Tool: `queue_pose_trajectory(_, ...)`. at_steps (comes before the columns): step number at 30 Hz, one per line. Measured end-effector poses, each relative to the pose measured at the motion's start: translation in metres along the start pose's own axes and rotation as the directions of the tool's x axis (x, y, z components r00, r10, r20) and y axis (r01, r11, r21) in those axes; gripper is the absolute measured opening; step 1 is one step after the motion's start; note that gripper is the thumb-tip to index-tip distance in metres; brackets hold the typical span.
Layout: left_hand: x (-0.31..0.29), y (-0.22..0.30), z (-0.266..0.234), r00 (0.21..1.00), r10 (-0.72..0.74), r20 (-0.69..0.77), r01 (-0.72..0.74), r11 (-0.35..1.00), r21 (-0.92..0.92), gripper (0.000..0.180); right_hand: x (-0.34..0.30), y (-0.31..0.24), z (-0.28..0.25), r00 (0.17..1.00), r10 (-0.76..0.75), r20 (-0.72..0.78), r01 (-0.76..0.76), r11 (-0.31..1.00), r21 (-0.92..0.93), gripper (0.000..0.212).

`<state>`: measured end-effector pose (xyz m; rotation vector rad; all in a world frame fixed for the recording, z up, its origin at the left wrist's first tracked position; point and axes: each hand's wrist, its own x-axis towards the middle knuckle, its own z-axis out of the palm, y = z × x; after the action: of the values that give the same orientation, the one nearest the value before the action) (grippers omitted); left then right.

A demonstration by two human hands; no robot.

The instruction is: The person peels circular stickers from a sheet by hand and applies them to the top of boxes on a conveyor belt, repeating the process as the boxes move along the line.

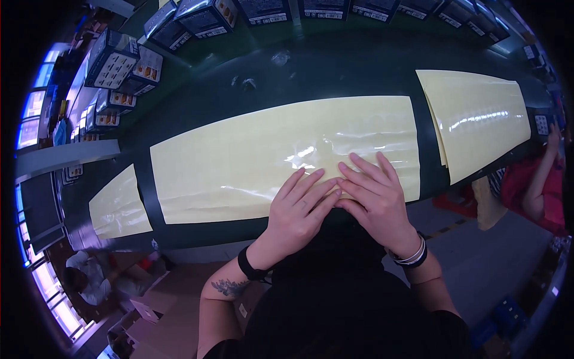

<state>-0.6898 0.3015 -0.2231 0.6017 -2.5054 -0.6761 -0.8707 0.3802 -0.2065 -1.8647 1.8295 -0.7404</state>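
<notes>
A long, glossy pale yellow sheet (239, 161) lies flat on the dark green table (209, 81) in front of me. Near the sheet's front edge, right of its middle, my left hand (302, 206) rests with its fingers stretched out. Close beside it, my right hand (376, 194) lies palm down on the same sheet, fingers spread. The fingertips of both hands nearly meet, and neither hand grips anything. Light glints off slight ripples around my fingers. What is under my palms is hidden.
More yellow sheets (484, 119) lie stacked at the right, and another yellow sheet (122, 203) at the left. Blue boxes (263, 11) line the far edge, with more boxes (113, 63) at the far left. A person in red (538, 185) is at the right; another person (89, 278) sits lower left.
</notes>
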Motion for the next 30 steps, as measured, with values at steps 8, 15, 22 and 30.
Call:
queue_pose_trajectory(8,0.001,-0.004,0.004,0.997,0.072,0.021,-0.072,0.997,-0.022,0.026,0.0,0.009,-0.007,0.999,-0.011,0.046,0.011,1.0,0.014,0.041)
queue_pose_trajectory(15,0.022,0.004,-0.017,0.989,-0.09,0.12,0.112,0.976,-0.187,0.019,-0.002,0.015,-0.009,0.997,-0.047,0.067,0.046,0.999,0.018,0.056)
queue_pose_trajectory(22,0.169,-0.056,-0.063,0.982,-0.028,0.184,0.038,0.998,-0.049,0.014,-0.007,0.025,-0.008,0.992,-0.067,0.105,0.064,0.998,0.029,0.071)
queue_pose_trajectory(30,0.261,-0.156,-0.049,0.999,-0.02,-0.048,0.025,0.994,0.108,0.013,-0.007,0.021,-0.009,0.992,-0.082,0.095,0.078,0.996,0.042,0.07)
